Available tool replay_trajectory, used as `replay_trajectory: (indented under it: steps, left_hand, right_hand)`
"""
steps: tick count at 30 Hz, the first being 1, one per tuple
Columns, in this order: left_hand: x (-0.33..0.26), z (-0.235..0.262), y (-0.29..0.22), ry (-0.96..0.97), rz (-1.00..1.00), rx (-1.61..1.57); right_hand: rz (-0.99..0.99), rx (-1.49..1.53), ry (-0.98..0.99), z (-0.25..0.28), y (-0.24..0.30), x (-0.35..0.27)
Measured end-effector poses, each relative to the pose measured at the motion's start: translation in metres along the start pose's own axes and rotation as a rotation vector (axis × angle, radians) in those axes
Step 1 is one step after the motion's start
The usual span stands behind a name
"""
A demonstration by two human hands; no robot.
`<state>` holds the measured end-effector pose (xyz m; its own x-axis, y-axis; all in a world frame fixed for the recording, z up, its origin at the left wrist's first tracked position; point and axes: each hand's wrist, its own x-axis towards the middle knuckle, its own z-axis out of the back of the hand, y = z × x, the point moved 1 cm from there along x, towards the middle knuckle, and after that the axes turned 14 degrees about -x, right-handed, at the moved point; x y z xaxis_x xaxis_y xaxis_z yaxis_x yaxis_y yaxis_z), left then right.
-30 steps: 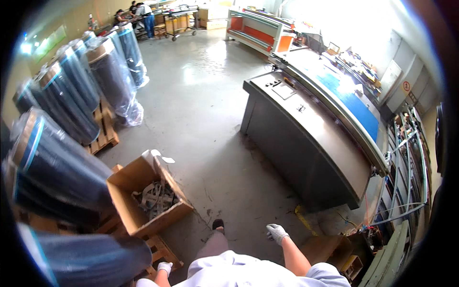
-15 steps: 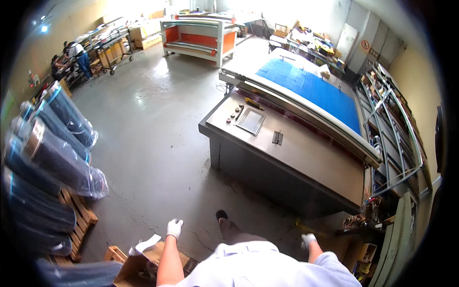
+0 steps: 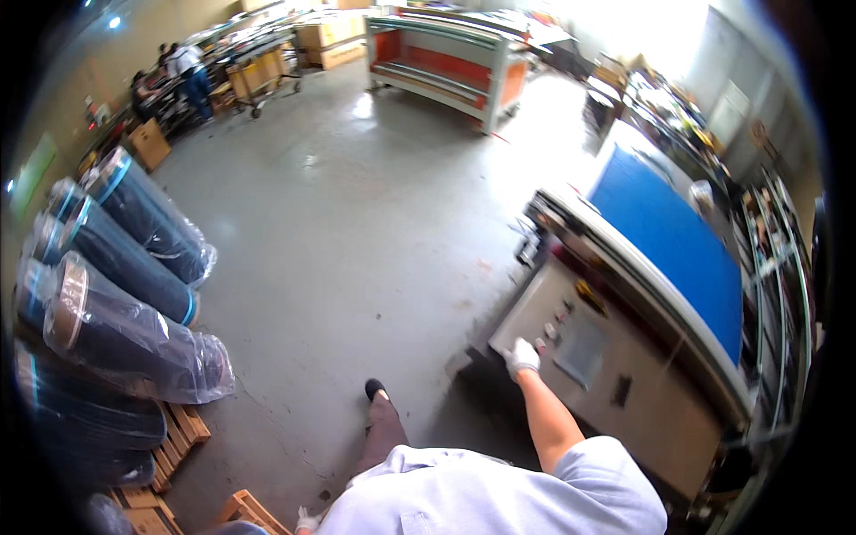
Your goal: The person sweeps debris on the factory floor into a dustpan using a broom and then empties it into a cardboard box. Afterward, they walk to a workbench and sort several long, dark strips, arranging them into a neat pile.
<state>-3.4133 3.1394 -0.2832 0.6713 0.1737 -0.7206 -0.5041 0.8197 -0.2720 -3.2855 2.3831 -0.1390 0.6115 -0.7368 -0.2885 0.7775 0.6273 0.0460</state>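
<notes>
My right hand (image 3: 521, 358), in a white glove, reaches out over the near-left corner of a machine's flat metal top (image 3: 660, 437). Its fingers look spread, though slightly blurred, and nothing shows in them. Close by are several small round knobs or buttons (image 3: 549, 331) and a grey rectangular panel (image 3: 582, 352); whether a finger touches one I cannot tell. A yellow-and-black cutter-like tool (image 3: 591, 299) and a small dark item (image 3: 621, 390) lie on the same top. My left hand (image 3: 308, 520), also gloved, hangs low at the bottom edge, partly cut off, fingers apart and holding nothing visible.
Plastic-wrapped dark rolls (image 3: 134, 330) lean at the left above wooden pallets (image 3: 183, 437). The machine's blue bed (image 3: 669, 236) stretches away to the right. A red-and-white roller frame (image 3: 437, 71) stands farther off. Two people (image 3: 185, 76) are at the far left beside a cart. Grey floor (image 3: 330, 250) lies between.
My view has swung left and I have come closer to the machine. My right hand has moved from low beside me to the machine's corner; my left hand has dropped toward the lower edge.
</notes>
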Motion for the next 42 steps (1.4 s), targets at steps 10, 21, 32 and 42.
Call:
replay_trajectory:
  steps: [10,21,32,42]
  left_hand:
    - [0.344,0.201,-0.355,0.004,0.02,0.16]
    - [0.553,0.398,-0.863,-0.053,-0.57,-0.128]
    - [0.759,0.495,-0.838,0.009,0.107,-0.033]
    - [1.108,0.662,-1.206,0.016,-0.202,0.105]
  right_hand:
    - [0.009,-0.056,0.554,-0.044,0.131,0.174]
    - [-0.342,-0.068,0.889,-0.006,0.266,0.43]
    - [0.304,0.576,0.425,0.184,0.873,0.852]
    - [-0.174,0.425,0.827,0.17,0.943,1.087]
